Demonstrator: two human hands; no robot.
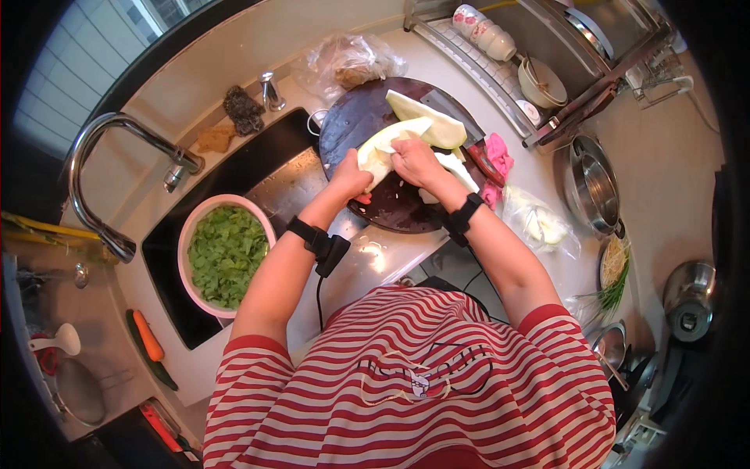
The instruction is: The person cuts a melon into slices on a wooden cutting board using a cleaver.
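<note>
My left hand grips the lower left side of a long, pale-green-rinded gourd wedge, possibly winter melon. Against its soft white inner side, the curled fingers of my right hand are closed at the pulp. The wedge is held over a round dark cutting board. Just beyond it lies another pale wedge, partly over the blade of a cleaver whose red handle points right. White gourd pieces lie partly hidden under my right wrist. Small seeds or scraps dot the board near me.
Left of the board is a sink holding a pink-rimmed basin of chopped greens, with a curved faucet above. A dish rack stands at the back right. A pink cloth, plastic bag and steel pots sit to the right.
</note>
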